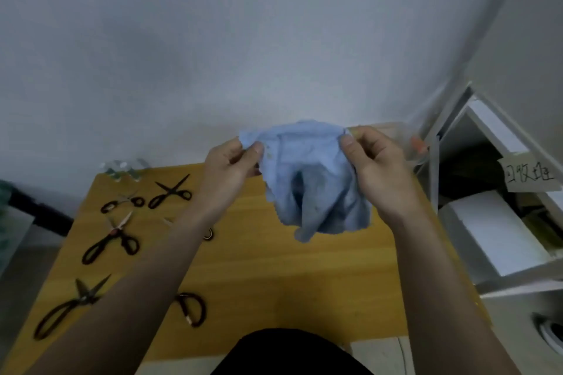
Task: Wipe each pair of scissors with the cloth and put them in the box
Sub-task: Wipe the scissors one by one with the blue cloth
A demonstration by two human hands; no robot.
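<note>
Both hands are raised above the wooden bench (274, 268) and hold the light blue cloth (307, 179) between them. The left hand (227, 173) pinches the upper left corner of the cloth with thumb and curled fingers. The right hand (376, 167) pinches the upper right corner in the same way. The cloth hangs down from the two hands in loose folds, and its lower edge is in the air over the bench, not lying on it.

The scissors lie on the bench at about 8 o'clock from the hands, well apart from the cloth. One black pair (170, 192) is near the far edge with the blades open. A small pair (123, 202) lies just beside it, to the left. A pair with bright blades (111, 239) lies nearer to the person. A large dark pair (68, 307) lies at the near left corner. Two more pairs (193, 309) are partly hidden under the left forearm.

At about 2 o'clock from the right hand stands a clear box (417, 146), partly hidden behind this hand. A white shelf unit (487, 222) stands to the right of the bench.
</note>
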